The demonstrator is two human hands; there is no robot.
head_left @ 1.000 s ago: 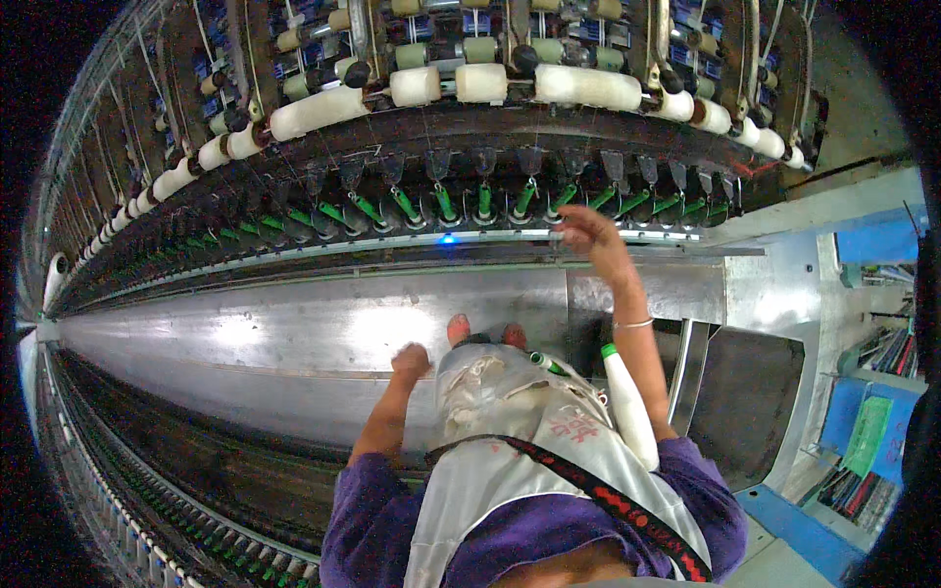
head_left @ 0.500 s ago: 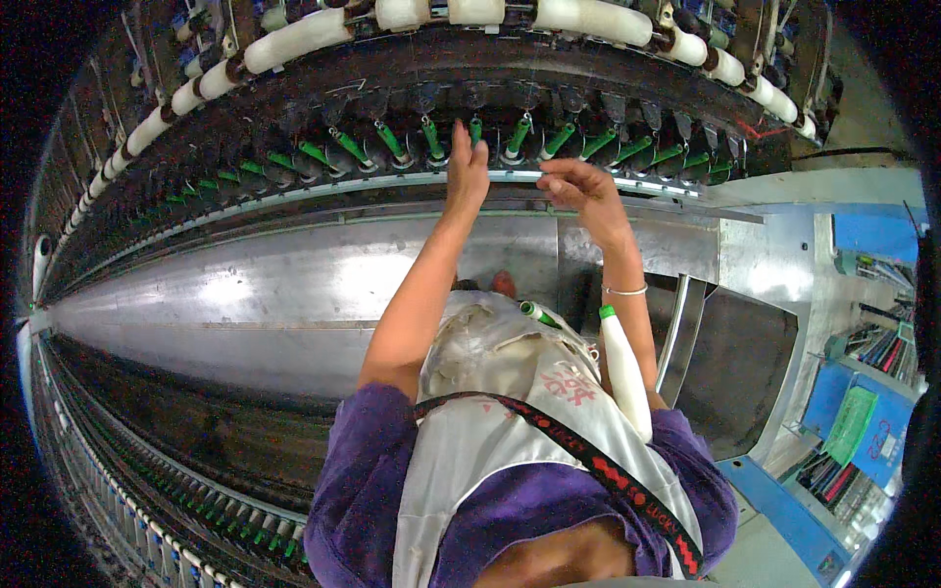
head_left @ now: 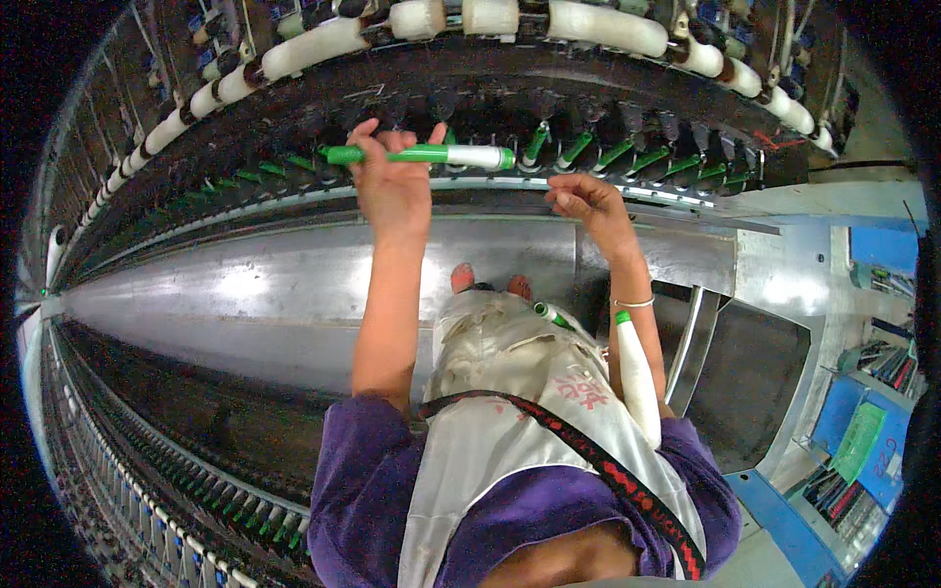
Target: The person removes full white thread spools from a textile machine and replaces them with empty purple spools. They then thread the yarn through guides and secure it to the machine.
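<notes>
My left hand [head_left: 394, 196] is closed around a green bobbin [head_left: 475, 156] with white yarn wound on part of it. It lies almost level, in front of the row of spindles. My right hand [head_left: 600, 208] is a little to its right, thumb and fingertips pinched together; any thread between them is too fine to make out. Behind both hands stands a row of green bobbins [head_left: 580, 149] on the spinning frame. A full white yarn bobbin [head_left: 639, 382] with a green tip rests against my apron beside my right forearm. Another green bobbin [head_left: 553, 314] pokes out of the apron.
White rollers [head_left: 608, 27] curve across the frame above the spindles. A metal rail [head_left: 470, 182] runs along the spindle row. Behind me on the left is another row of green bobbins [head_left: 245, 519]. A blue cabinet [head_left: 863, 421] stands at the right, near a dark open bin [head_left: 750, 377].
My left hand has moved left from the spindle row and turned; a green bobbin now shows in it, lying level. My right hand stays pinched nearby. The whole view has shifted slightly.
</notes>
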